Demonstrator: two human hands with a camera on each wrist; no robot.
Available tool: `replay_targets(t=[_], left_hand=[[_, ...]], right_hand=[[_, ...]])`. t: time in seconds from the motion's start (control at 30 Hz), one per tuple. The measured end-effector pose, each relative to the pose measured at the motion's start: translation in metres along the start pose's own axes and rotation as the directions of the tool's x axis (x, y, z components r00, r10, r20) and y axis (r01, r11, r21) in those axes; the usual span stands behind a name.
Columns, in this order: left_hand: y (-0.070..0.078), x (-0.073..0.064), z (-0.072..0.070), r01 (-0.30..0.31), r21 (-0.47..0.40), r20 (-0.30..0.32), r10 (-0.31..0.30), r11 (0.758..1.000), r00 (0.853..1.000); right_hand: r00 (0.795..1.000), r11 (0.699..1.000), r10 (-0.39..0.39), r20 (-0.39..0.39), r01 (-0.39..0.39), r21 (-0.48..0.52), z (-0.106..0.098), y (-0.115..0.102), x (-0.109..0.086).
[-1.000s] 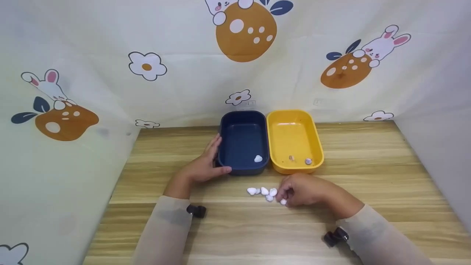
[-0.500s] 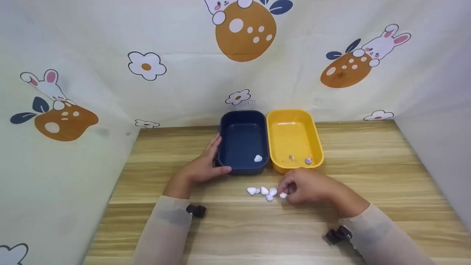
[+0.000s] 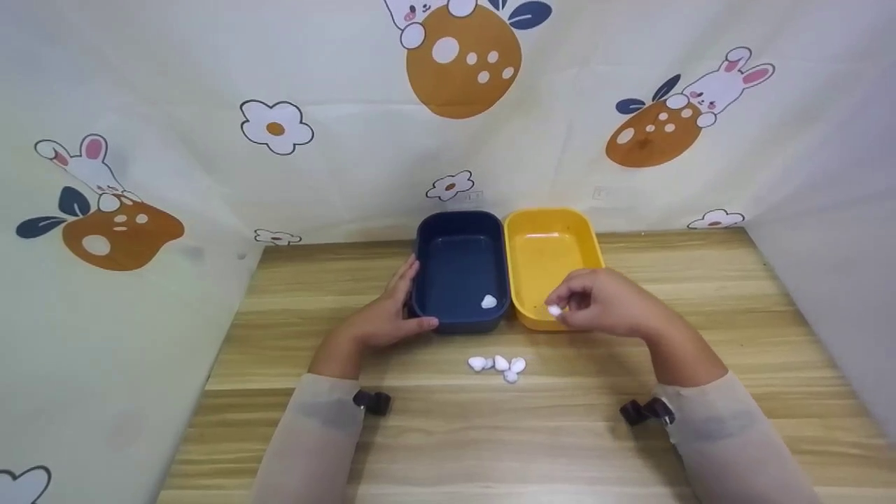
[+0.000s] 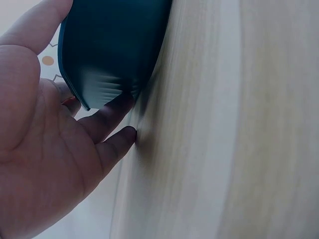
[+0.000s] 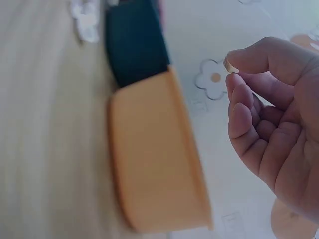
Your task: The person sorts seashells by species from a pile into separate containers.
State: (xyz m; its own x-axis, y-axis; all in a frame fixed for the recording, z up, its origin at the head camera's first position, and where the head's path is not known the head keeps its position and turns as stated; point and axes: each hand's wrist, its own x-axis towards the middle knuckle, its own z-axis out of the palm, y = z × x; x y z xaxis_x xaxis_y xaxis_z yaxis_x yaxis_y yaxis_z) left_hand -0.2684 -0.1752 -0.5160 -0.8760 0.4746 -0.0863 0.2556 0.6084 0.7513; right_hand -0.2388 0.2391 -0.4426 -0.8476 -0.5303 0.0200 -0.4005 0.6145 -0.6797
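Between thumb and forefinger, my right hand (image 3: pixel 603 299) pinches a small white shell (image 3: pixel 554 310) over the near right part of the yellow box (image 3: pixel 518 308). The right wrist view shows the pinched shell (image 5: pixel 230 66) edge-on at the fingertips. My left hand (image 3: pixel 383 318) rests against the dark blue box (image 3: pixel 505 280), its fingers along the left side and its thumb at the near left corner. One white shell (image 3: pixel 488 302) lies inside the blue box. In front of the boxes, several white shells (image 3: pixel 501 363) lie in a loose cluster on the wooden table (image 3: pixel 462 441).
Both boxes stand side by side at the table's back, close to a cloth wall (image 3: pixel 350 168) printed with rabbits and flowers. My right hand covers the yellow box's near right corner. Black wrist devices sit on the left sleeve (image 3: pixel 315 427) and right sleeve (image 3: pixel 728 434).
My right hand has picked up a shell from beside the cluster and carried it up and away from me, over the yellow box. The left hand has stayed on the blue box.
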Motion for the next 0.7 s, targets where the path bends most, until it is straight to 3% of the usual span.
replay_targets(t=[0.1, 0.33, 0.7], left_hand=[[-0.001, 0.000, 0.000, -0.008, 0.003, 0.004, 0.008, 1.000, 1.000], [0.000, 0.000, -0.001, 0.000, 0.017, 0.000, 0.000, 1.000, 1.000], [0.001, -0.001, -0.001, 0.012, 0.027, -0.004, -0.012, 1.000, 1.000]], right_hand=[[0.998, 0.998, 0.048, -0.038, -0.047, 0.029, -0.006, 0.000, 0.007], [0.978, 0.973, 0.205, -0.033, -0.199, 0.120, -0.015, 0.002, 0.018], [0.957, 0.962, 0.272, -0.102, -0.267, 0.053, -0.018, 0.014, 0.022]])
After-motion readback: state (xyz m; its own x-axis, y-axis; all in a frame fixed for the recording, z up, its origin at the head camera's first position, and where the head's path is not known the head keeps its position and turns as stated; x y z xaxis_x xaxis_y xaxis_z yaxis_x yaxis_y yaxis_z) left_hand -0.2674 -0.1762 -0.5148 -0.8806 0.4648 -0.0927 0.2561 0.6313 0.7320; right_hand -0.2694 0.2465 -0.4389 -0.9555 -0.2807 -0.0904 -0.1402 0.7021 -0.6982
